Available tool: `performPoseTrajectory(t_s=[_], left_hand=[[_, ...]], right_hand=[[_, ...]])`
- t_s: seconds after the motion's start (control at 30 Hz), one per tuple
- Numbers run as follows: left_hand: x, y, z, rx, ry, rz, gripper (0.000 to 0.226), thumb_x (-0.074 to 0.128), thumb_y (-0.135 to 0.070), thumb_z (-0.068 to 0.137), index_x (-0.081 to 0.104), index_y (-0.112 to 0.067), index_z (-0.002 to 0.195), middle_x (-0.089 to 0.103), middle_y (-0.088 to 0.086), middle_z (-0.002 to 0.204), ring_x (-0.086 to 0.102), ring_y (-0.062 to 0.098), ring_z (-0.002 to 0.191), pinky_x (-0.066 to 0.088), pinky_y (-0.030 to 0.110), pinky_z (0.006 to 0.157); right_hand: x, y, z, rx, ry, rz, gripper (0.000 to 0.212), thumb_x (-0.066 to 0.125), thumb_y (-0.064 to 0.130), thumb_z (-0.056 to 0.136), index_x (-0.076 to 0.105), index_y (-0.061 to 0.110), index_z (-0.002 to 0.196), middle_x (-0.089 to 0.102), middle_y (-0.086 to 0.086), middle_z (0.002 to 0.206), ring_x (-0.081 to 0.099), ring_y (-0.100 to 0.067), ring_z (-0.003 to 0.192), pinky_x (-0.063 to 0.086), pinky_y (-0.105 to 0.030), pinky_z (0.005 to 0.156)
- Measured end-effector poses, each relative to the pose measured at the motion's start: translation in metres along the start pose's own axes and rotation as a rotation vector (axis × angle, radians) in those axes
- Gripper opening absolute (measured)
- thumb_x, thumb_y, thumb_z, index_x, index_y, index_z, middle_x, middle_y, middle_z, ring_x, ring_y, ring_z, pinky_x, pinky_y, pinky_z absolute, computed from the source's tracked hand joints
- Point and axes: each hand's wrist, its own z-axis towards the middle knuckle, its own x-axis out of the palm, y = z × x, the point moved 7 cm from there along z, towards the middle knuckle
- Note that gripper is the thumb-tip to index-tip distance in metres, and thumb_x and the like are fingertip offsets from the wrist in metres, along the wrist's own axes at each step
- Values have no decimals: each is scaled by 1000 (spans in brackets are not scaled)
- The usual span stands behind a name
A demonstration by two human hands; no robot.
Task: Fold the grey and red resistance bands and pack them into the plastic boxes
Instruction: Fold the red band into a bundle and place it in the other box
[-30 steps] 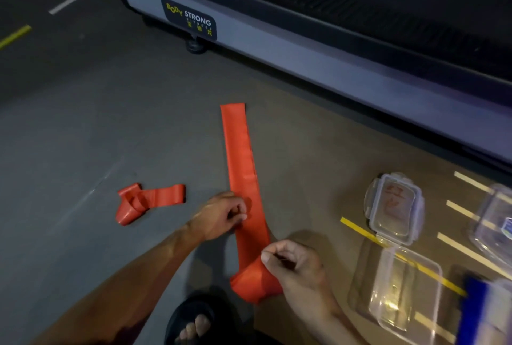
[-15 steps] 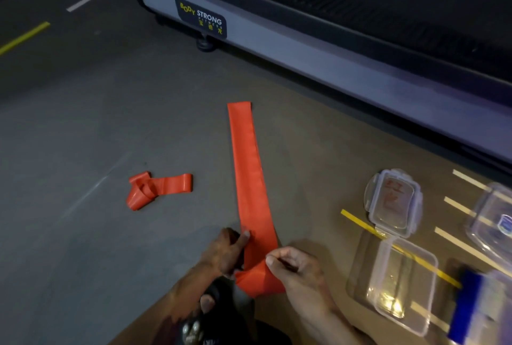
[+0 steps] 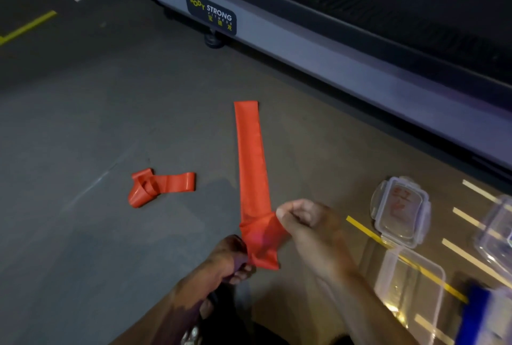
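Observation:
A long red resistance band [image 3: 250,156] lies flat on the grey floor, stretching away from me. Its near end is doubled over into a fold [image 3: 261,245]. My left hand [image 3: 231,258] grips the fold's lower left edge, and my right hand [image 3: 304,222] pinches its upper right corner with curled fingers. A second red band [image 3: 160,186] lies crumpled to the left, untouched. An open clear plastic box [image 3: 410,286] with its hinged lid [image 3: 399,209] laid back sits to the right. No grey band is in view.
A treadmill base with a "Body Strong" label [image 3: 210,13] runs across the back. Another clear box [image 3: 496,231] sits at the right edge, and a blue object [image 3: 473,314] at the lower right. Yellow tape lines cross the floor under the boxes. My foot shows at the bottom.
My left hand slid down from the band's side to the near end. Both hands have folded that end further up the band, and the right hand has moved up with it.

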Motion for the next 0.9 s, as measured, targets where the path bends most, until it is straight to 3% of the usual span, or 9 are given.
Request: performPoseTrajectory(t_s=[0.07,0.2,0.33,0.43,0.5,0.6,0.73,0.83,0.9], left_hand=[[-6,-5,-1,16,22,69,29,53,-8,95,51,-21,70,48,-5,47,33,4,33,23,11,38],[-26,-16,-4,126,-52,265,4,67,-19,89,65,-21,86,64,-4,58,50,7,40,39,16,39],[-56,-28,1,214,-206,374,9,68,-25,89,67,-18,83,67,-2,60,54,9,39,40,17,39],[-85,-36,9,316,-418,467,5,70,-25,87,65,-25,89,73,0,84,70,16,74,52,23,63],[-93,-43,12,429,-447,413,21,68,-14,86,59,-31,92,69,-4,92,67,17,88,47,20,73],[-87,-64,6,631,-323,130,40,61,-6,71,55,-35,97,64,-6,96,61,13,91,45,22,81],[-69,-87,8,760,-44,-139,72,56,6,58,47,-9,128,58,-1,105,61,-3,90,48,14,78],[-59,-89,15,716,53,-187,67,78,-2,61,53,-9,122,62,0,94,61,10,85,51,21,82],[-56,-81,18,688,56,-233,58,83,-13,70,57,4,119,62,8,89,58,21,85,50,33,86]], right_hand=[[2,25,17,-70,9,19,18,73,9,91,70,18,76,70,6,65,62,-2,62,47,-22,65],[15,60,51,-172,35,109,19,69,5,94,68,17,79,66,8,65,55,0,58,44,-18,61],[27,76,79,-197,23,174,21,68,3,95,67,17,80,64,4,69,54,1,61,44,-13,62],[35,74,93,-184,39,198,20,67,3,95,66,17,81,65,1,75,53,0,63,42,-13,65],[37,71,99,-181,45,227,17,67,4,96,67,16,84,65,-4,79,53,-3,65,41,-14,64],[41,70,101,-197,67,265,16,66,4,97,67,15,85,65,-10,83,53,-11,72,42,-20,69],[42,72,98,-228,63,300,15,65,4,97,67,15,87,66,-5,83,56,-10,76,45,-22,74],[38,78,96,-256,50,318,15,63,2,98,66,14,89,65,-2,83,55,-7,76,45,-16,72],[36,81,94,-277,48,327,15,63,2,98,66,14,90,65,-2,84,57,-7,78,46,-15,74]])
